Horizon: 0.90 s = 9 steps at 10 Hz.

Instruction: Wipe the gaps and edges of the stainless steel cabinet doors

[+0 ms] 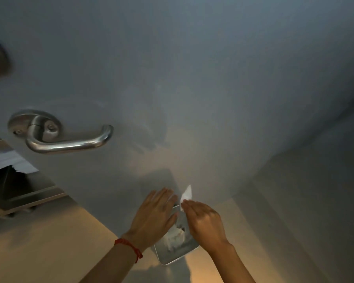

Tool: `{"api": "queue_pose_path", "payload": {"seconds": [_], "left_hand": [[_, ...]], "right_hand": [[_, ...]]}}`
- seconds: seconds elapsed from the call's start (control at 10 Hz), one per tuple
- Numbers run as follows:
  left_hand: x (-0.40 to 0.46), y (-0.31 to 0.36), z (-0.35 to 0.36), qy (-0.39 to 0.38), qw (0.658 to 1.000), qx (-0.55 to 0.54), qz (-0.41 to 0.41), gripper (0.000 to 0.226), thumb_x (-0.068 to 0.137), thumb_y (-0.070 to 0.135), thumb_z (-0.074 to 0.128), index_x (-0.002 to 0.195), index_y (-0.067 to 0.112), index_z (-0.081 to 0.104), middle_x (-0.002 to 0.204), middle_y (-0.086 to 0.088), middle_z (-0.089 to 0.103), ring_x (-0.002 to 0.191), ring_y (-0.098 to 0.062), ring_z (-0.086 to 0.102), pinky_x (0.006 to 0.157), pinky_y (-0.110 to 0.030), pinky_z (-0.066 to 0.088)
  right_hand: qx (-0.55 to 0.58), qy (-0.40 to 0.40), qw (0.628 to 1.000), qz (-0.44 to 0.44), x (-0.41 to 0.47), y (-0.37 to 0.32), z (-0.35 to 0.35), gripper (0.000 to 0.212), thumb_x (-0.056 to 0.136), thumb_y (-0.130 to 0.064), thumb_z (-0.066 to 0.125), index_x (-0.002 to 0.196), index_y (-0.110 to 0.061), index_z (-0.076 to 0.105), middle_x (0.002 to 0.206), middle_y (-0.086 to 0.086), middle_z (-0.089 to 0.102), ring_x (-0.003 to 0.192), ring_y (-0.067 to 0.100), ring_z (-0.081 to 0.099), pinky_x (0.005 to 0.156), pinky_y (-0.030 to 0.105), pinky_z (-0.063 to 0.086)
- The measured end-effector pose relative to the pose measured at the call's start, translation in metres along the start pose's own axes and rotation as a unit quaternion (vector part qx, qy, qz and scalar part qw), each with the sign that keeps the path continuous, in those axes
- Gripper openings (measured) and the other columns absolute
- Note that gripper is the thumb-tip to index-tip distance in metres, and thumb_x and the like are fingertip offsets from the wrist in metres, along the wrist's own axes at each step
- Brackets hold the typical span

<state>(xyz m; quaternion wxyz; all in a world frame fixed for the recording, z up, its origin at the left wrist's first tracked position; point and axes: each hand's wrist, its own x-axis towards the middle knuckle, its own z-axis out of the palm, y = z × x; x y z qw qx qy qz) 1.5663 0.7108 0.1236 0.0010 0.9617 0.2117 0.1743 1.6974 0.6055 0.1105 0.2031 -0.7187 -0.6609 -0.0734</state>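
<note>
Protruding above right grip (pixel 202 219): wipe (pixel 186 194)

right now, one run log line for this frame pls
left hand: steadies pack | right hand: pinches wipe | door: not yet wiped | handle: untouched

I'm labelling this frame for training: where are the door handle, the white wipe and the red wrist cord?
handle (pixel 70 145): head view, on the middle of the lever bar.
wipe (pixel 186 194): head view, on the part sticking up above the right fingertips.
cord (pixel 129 246): head view, on the band across the left wrist.
</note>
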Motion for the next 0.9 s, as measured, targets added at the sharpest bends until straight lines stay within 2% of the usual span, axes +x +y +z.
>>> {"api": "queue_pose_path", "payload": {"seconds": [0.1,0.2,0.3,0.6,0.8,0.9], "left_hand": [[-0.007,-0.002,0.019,-0.011,1.000,-0.012,0.006,0.063,0.099,0.037,0.018,0.095,0.012,0.075,0.101,-0.005,0.072,0.093,-0.018,0.069,0.076,-0.036,0.056],[-0.014,-0.004,0.032,-0.034,0.999,-0.032,-0.006,0.075,0.101,0.036,0.003,0.098,0.012,0.074,0.104,-0.007,0.071,0.096,-0.019,0.068,0.078,-0.038,0.055],[-0.021,-0.006,0.044,-0.054,0.998,-0.041,-0.015,0.073,0.101,0.037,0.005,0.101,0.011,0.073,0.106,-0.006,0.070,0.098,-0.019,0.068,0.080,-0.040,0.054],[-0.034,-0.012,0.060,-0.083,0.994,-0.051,-0.038,0.074,0.101,0.038,0.005,0.101,0.009,0.073,0.107,-0.008,0.070,0.100,-0.020,0.067,0.079,-0.041,0.054],[-0.036,-0.015,0.062,-0.091,0.995,-0.032,-0.036,0.074,0.101,0.038,0.005,0.101,0.007,0.073,0.107,-0.009,0.070,0.099,-0.022,0.067,0.079,-0.043,0.055],[-0.036,-0.013,0.058,-0.089,0.995,-0.034,-0.030,0.075,0.101,0.038,0.004,0.101,0.007,0.073,0.107,-0.010,0.070,0.099,-0.022,0.067,0.079,-0.043,0.055]], "right_hand": [[0.002,-0.013,1.000,0.008,-0.005,0.004,0.018,0.053,0.033,-0.004,0.086,0.084,-0.013,0.079,0.083,0.000,0.075,0.069,0.009,0.071,0.066,0.020,0.055],[0.007,-0.022,1.000,0.013,-0.009,0.008,0.033,0.049,0.036,-0.007,0.088,0.084,-0.014,0.078,0.082,-0.001,0.075,0.069,0.008,0.071,0.067,0.020,0.055],[0.011,-0.029,0.999,0.015,-0.012,0.011,0.048,0.046,0.040,-0.010,0.089,0.085,-0.014,0.078,0.081,-0.001,0.075,0.068,0.009,0.071,0.067,0.020,0.055],[0.006,-0.053,0.998,0.038,-0.018,0.011,0.076,0.053,0.033,-0.016,0.095,0.083,-0.014,0.079,0.082,0.000,0.075,0.068,0.010,0.071,0.063,0.021,0.056],[0.001,-0.037,0.998,0.048,-0.018,0.010,0.079,0.050,0.036,-0.019,0.096,0.083,-0.011,0.079,0.084,0.002,0.075,0.074,0.013,0.072,0.069,0.022,0.056],[0.015,-0.054,0.997,0.044,-0.019,0.007,0.074,0.052,0.037,-0.020,0.095,0.085,-0.012,0.079,0.088,0.002,0.075,0.078,0.013,0.072,0.073,0.022,0.055]]}}
